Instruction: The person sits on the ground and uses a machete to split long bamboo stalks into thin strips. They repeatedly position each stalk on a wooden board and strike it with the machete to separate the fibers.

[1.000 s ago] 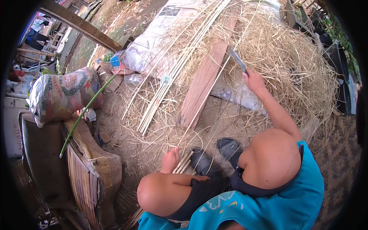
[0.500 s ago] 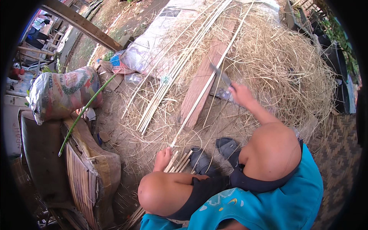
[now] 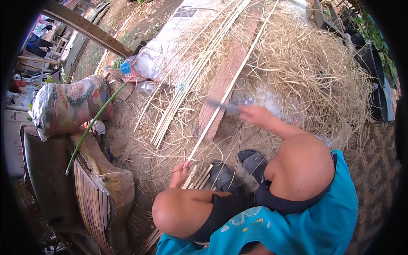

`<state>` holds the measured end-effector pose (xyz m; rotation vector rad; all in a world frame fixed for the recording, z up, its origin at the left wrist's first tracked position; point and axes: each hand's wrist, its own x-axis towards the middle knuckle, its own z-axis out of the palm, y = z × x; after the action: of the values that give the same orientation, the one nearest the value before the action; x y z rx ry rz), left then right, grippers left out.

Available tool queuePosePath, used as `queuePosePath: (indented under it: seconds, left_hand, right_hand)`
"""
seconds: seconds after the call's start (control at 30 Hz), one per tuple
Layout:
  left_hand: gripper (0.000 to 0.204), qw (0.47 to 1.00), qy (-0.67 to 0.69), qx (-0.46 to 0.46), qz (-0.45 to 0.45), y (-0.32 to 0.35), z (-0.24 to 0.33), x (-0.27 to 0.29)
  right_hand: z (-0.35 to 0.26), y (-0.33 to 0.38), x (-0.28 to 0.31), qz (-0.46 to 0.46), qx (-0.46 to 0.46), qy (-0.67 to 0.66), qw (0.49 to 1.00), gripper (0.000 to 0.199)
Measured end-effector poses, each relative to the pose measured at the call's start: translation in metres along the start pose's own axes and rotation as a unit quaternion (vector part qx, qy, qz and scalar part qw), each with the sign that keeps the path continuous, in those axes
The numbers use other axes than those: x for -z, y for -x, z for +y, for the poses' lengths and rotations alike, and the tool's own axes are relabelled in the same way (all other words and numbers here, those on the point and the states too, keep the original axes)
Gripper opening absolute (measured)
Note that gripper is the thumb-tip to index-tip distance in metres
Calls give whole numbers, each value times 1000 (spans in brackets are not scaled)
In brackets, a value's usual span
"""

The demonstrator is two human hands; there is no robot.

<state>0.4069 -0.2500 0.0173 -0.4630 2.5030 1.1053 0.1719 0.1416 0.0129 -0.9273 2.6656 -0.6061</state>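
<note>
My left hand (image 3: 180, 171) pinches the near end of a long pale bamboo strip (image 3: 231, 85), which runs away from me over a brown wooden plank (image 3: 225, 91). Closed round the handle of a knife (image 3: 222, 105), my right hand (image 3: 254, 114) holds the blade across the strip, about halfway down the plank. The blade is smeared by motion, so I cannot tell whether it touches the strip. Left of the plank lies a bundle of similar bamboo strips (image 3: 187, 91). More cut strips (image 3: 198, 177) lie beside my left hand, partly hidden by my leg.
A heap of thin bamboo shavings (image 3: 314, 72) spreads across the right and far side. On the left are a stuffed sack (image 3: 70, 102), a green bamboo stick (image 3: 94, 123) and a worn chair (image 3: 102, 178). My sandals (image 3: 225, 176) are just before me; woven matting (image 3: 378, 170) lies at right.
My right hand with the knife has moved toward me and to the left, down along the strip. My left hand stays nearly in place on the strip's end.
</note>
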Motion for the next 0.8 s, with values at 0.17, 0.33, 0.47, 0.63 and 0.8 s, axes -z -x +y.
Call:
queuePosePath:
  seconds: [0.17,0.33,0.47,0.63,0.8]
  left_hand:
    - [50,999,-6,48,-21,-3,23,10]
    - [48,999,36,32,20,23,-65,8]
    - [47,992,-54,115,-3,38,-91,34]
    - [43,988,-105,-92,67,-29,46,-10]
    - [39,971,-236,-43,12,-15,23,-19]
  right_hand:
    - [35,-20,28,74,-111,-40,990,44]
    - [77,-25,54,111,-108,26,988,33]
    - [121,-15,103,193,-296,-28,935,32]
    - [-26,-5,10,29,-33,-31,999,44]
    - [77,-13,43,175,-149,15,973,39]
